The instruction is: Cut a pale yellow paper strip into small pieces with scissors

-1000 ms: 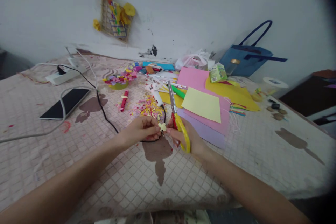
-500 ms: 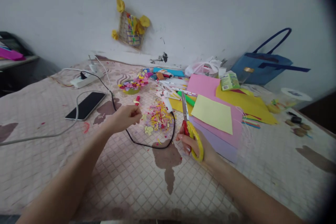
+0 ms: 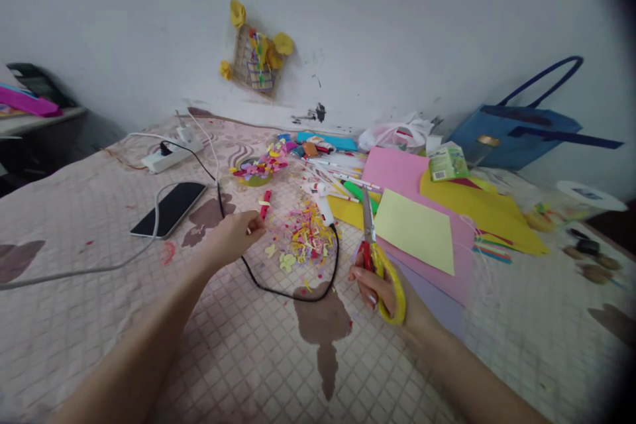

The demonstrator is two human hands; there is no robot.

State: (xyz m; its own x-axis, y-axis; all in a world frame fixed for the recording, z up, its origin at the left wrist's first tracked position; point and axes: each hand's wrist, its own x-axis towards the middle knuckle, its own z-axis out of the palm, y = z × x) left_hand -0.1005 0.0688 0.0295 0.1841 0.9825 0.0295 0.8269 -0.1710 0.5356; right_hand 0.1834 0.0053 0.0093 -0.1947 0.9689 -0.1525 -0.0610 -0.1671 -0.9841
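My right hand (image 3: 382, 288) grips a pair of scissors (image 3: 368, 217) by its yellow and red handles, blades pointing away from me and seemingly closed. They stand just left of a pale yellow paper sheet (image 3: 417, 228). My left hand (image 3: 236, 237) is closed, thumb and fingers drawn together; whatever they may hold is hidden. Just beyond its fingertips lies a small red object (image 3: 265, 204) with a cream strip across it. Between the hands is a heap of paper scraps (image 3: 311, 235) in yellow, pink and red. A white glue gun (image 3: 324, 204) with a black cord lies beside the heap.
Pink paper (image 3: 392, 165) and yellow sheets (image 3: 477, 212) lie at right, near a blue bag (image 3: 517, 136). A phone (image 3: 171, 209) and a power strip (image 3: 171, 156) sit at left. A round holder of colourful cut-outs (image 3: 258, 169) stands behind the scraps. The black cord (image 3: 278, 291) loops between my arms.
The view has shifted, so everything appears lower and further right. My left hand has drawn slightly left, away from the scraps. The scissors remain in my right hand.
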